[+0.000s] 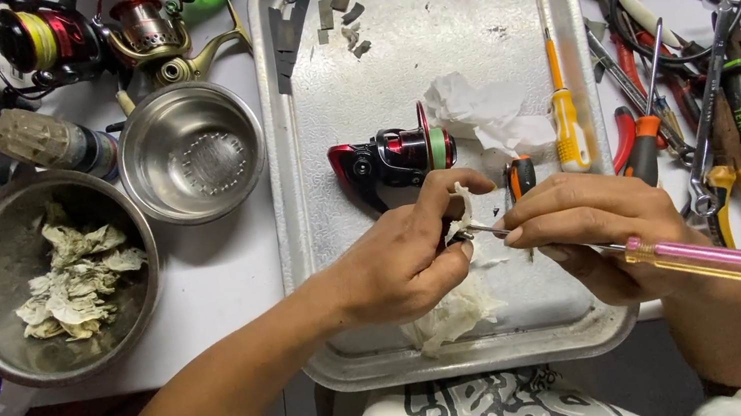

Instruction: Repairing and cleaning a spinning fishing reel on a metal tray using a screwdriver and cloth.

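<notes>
My left hand pinches a small dark part together with a wad of white tissue over the front of a metal tray. Gripped in my right hand is a screwdriver with a clear pink handle; its thin shaft tip touches the small part at my left fingertips. Just behind my hands a red and black fishing reel body lies on the tray. Crumpled white tissue lies beside it.
A yellow-handled screwdriver and small metal parts lie on the tray. Left stand an empty steel bowl and a larger bowl of dirty tissues. More reels sit at the back left. Pliers and other tools crowd the right.
</notes>
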